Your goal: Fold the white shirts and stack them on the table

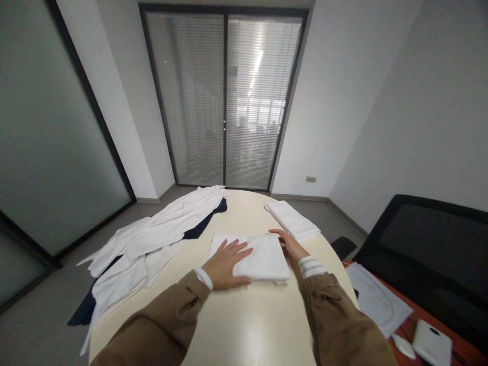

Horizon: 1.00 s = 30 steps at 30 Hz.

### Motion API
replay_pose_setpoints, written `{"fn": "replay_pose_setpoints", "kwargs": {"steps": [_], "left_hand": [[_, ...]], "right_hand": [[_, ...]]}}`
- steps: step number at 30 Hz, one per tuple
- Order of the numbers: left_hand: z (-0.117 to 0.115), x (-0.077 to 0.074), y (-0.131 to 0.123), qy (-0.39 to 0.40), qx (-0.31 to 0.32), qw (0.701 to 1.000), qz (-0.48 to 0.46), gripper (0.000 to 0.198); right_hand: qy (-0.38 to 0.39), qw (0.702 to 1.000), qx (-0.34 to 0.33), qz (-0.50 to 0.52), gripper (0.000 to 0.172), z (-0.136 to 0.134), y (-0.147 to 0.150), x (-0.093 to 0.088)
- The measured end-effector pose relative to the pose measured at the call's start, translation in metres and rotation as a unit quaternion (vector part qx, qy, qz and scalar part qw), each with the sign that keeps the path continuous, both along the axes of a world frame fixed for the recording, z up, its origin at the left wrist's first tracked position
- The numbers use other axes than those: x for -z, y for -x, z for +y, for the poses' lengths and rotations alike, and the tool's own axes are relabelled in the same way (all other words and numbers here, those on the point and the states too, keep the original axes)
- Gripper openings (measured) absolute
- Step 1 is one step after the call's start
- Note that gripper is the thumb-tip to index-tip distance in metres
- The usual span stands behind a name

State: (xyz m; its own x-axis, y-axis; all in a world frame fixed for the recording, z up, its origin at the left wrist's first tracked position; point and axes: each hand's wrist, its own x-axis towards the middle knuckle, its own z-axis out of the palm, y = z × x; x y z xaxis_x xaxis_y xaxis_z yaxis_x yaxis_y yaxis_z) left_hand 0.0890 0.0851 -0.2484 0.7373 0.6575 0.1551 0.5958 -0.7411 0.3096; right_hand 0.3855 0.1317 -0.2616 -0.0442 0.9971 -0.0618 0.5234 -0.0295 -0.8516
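A folded white garment [265, 259] lies flat on the pale table [244, 320], in front of me. My left hand [227, 264] rests palm down on its left part, fingers spread. At its right edge is my right hand [292, 246], index finger and thumb apart and the other fingers partly hidden below; I see nothing held in it. Another folded white garment [295, 221] lies beyond my right hand, near the table's right rim. On the left, loose white garments [163, 234] are heaped with a navy garment [204, 223] partly under them, some hanging over the edge.
To the right stands a black mesh chair [430, 264]. An orange surface beside the table carries paper sheets [375, 295], a white computer mouse [403, 346] and a white device [432, 343]. Glass doors with blinds [224, 101] stand behind the table.
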Motion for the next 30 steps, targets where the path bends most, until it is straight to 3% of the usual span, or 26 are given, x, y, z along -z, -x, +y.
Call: {"fn": "replay_pose_setpoints", "kwargs": {"steps": [3,5,10,14,21,27,30], "left_hand": [[0.004,0.001,0.003,-0.011,-0.010,1.000,-0.001,0.086],[0.006,0.002,0.005,-0.030,-0.018,0.999,-0.006,0.084],[0.013,0.004,0.009,-0.097,-0.039,0.994,-0.037,0.062],[0.017,0.005,0.010,-0.124,-0.064,0.990,-0.036,0.051],[0.020,0.007,0.012,-0.107,-0.072,0.991,-0.033,0.048],[0.025,0.007,0.017,-0.073,-0.089,0.992,-0.056,0.047],[0.027,0.006,0.020,-0.055,-0.091,0.993,-0.059,0.047]], "right_hand": [[0.106,0.985,-0.013,0.133,0.067,-0.006,-0.006,-0.004],[0.107,0.980,-0.047,0.161,0.070,-0.009,-0.008,-0.006],[-0.010,0.971,-0.164,0.174,0.083,-0.013,-0.011,-0.001],[-0.026,0.965,-0.207,0.156,0.078,-0.015,-0.004,0.000],[-0.080,0.967,-0.216,0.110,0.053,-0.014,0.003,-0.006],[-0.175,0.959,-0.223,0.015,0.064,-0.023,0.020,-0.015],[-0.256,0.941,-0.216,-0.041,0.060,-0.025,0.027,-0.018]]}}
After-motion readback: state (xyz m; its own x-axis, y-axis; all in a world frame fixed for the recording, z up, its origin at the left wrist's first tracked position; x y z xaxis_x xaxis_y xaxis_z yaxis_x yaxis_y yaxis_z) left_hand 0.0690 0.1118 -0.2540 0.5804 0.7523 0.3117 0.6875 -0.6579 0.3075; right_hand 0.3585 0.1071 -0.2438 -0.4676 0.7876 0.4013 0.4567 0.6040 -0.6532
